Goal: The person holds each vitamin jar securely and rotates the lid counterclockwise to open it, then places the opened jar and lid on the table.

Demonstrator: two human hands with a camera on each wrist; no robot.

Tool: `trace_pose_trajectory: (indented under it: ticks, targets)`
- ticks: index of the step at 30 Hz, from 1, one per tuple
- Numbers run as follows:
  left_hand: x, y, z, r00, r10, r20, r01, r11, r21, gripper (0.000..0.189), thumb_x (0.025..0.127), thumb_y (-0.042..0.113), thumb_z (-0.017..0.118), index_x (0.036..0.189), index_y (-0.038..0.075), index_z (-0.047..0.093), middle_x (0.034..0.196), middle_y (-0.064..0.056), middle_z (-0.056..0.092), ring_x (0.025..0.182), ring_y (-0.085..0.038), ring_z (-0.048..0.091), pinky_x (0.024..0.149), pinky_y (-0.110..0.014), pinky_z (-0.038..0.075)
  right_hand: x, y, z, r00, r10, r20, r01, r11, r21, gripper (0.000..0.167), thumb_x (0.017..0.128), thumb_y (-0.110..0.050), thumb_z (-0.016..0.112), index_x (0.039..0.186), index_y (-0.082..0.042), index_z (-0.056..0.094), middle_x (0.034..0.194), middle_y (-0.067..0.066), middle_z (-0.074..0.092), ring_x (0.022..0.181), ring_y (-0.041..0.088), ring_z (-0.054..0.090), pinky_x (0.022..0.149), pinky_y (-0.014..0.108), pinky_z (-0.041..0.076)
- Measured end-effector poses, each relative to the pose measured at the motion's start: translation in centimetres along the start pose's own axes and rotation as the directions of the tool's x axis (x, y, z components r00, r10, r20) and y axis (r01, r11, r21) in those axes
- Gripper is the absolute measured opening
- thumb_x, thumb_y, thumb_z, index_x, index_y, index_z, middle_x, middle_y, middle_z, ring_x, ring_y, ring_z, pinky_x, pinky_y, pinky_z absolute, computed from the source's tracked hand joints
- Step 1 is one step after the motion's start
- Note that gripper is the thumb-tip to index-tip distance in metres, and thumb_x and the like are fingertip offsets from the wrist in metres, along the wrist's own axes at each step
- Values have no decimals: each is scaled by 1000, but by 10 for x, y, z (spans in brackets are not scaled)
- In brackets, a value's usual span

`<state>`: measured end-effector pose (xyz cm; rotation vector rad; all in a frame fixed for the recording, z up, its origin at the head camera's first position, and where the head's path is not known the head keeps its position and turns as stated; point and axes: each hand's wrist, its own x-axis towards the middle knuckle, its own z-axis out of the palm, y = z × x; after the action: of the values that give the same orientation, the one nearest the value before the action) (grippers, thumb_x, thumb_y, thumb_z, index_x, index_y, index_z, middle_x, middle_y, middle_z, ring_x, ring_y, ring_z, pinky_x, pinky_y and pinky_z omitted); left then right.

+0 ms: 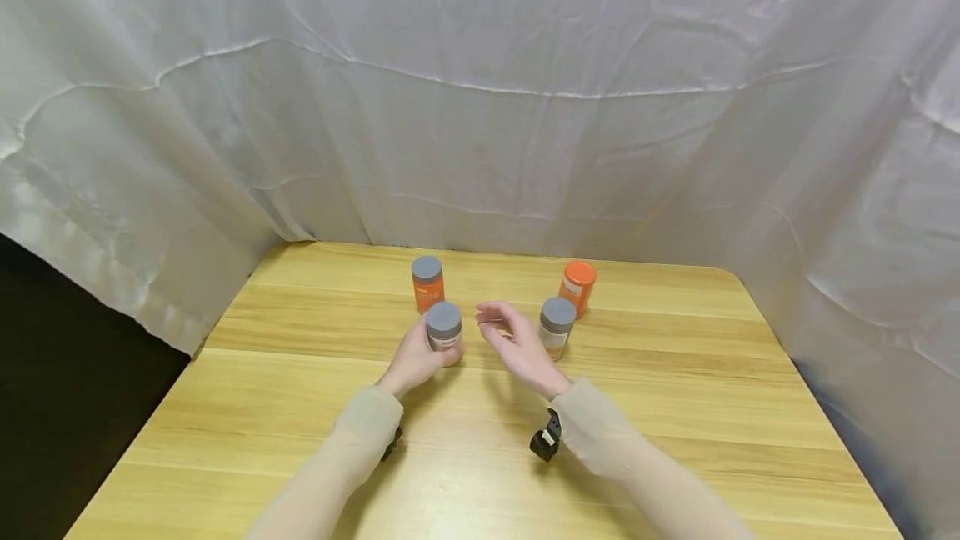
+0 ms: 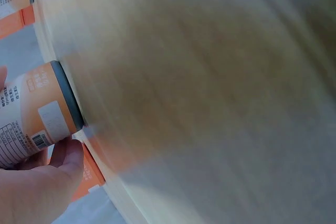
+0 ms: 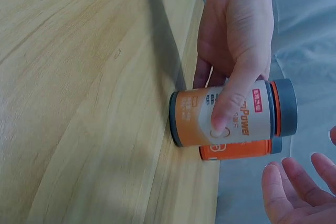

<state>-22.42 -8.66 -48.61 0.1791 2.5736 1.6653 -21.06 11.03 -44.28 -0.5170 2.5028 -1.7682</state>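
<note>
My left hand point(image 1: 418, 359) grips a white-and-orange supplement bottle point(image 3: 226, 114) with a grey lid, its thumb across the label in the right wrist view. The same bottle point(image 2: 39, 114) shows at the left of the left wrist view. Right behind it stands an orange bottle point(image 1: 428, 286) with a grey lid. My right hand point(image 1: 519, 350) holds nothing; its fingers are loosely bent and apart from the gripped bottle. Just right of that hand stands a second white-and-orange bottle point(image 1: 557, 327) with a grey lid, partly covered by the hand.
An all-orange bottle point(image 1: 577, 286) stands behind the right-hand white one. The wooden table point(image 1: 675, 373) ends at a pale curtain point(image 1: 487, 148) at the back and sides. A black wrist device point(image 1: 546, 437) hangs under the right sleeve.
</note>
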Motion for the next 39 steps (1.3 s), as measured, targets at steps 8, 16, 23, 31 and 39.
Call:
trace_pose_trajectory:
  ticks: [8,16,23,31,39]
  targets:
    - [1,-3,3,999,32,26,-33,999,43,70,79,12,83,141,5,49,130,-18,65,125,-37,60,110,-56,42,1,-3,7,1000,1,6,-1,1000,24,35,100,-5,56,134,1,55,130,26,61,123,38,60,106,48,50]
    - [2,-3,4,999,25,40,-27,998,49,71,80,14,83,142,8,49,132,-15,64,128,-36,58,111,-56,41,1,-4,9,1000,-16,20,15,1000,12,40,96,-1,58,136,4,53,131,24,61,125,38,59,105,44,51]
    - [0,-1,2,997,45,58,-48,998,48,71,81,12,82,143,11,48,133,-13,63,127,-34,58,111,-56,42,0,-7,10,999,-18,41,17,1000,15,44,95,-1,59,137,4,51,134,24,59,128,39,57,108,47,49]
    - [-1,-2,0,994,76,82,-80,996,43,73,81,11,81,146,12,46,133,-12,64,125,-34,59,110,-56,42,-1,-7,11,999,8,38,-8,1000,0,48,92,-1,64,139,1,52,138,20,59,129,36,57,109,49,48]
    - [-4,-2,-1,990,115,82,-119,992,36,68,82,12,80,142,10,48,126,-12,66,117,-31,62,106,-54,45,1,-6,12,999,2,32,-2,1000,-2,51,93,-5,68,140,3,51,137,21,60,126,37,58,108,49,49]
